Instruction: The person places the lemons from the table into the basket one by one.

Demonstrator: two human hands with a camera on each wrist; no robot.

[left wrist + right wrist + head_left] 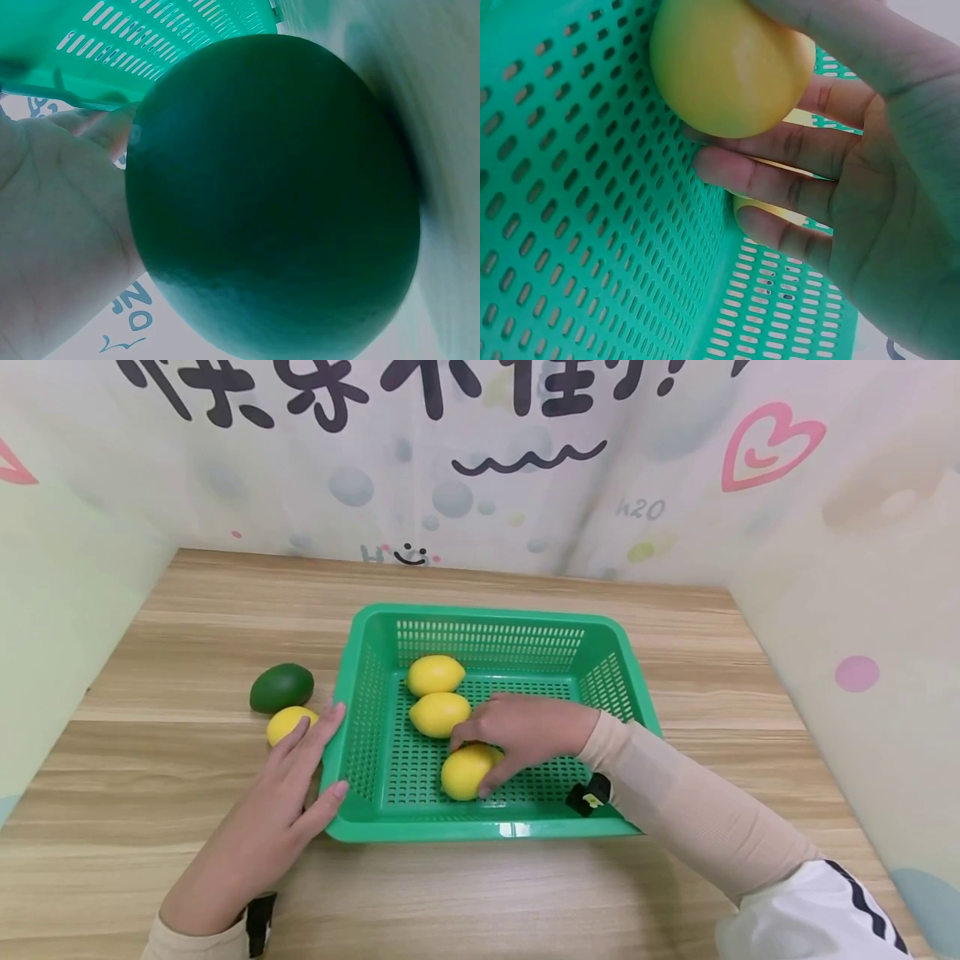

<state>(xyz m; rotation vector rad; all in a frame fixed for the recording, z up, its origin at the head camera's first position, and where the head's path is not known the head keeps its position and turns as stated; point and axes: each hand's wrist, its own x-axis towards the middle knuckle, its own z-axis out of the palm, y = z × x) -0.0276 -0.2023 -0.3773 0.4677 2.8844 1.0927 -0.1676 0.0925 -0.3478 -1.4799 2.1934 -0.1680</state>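
Right hand (525, 731) inside green basket (600, 635), fingers curled around nearest yellow lemon (465, 772) on basket floor, near front wall. 2 more lemons (436, 675) lie behind it in a row, the middle one just beside the knuckles. Left hand (277, 802) flat, fingers straight, pressed against basket's left outer wall, holding nothing. Outside, by its fingertips: 1 yellow lemon (288, 723) touching a dark green lime (282, 687) on wooden table (187, 627). Backdrop writing: large black characters, cropped, unreadable; small "h2O" (641, 509) legible.
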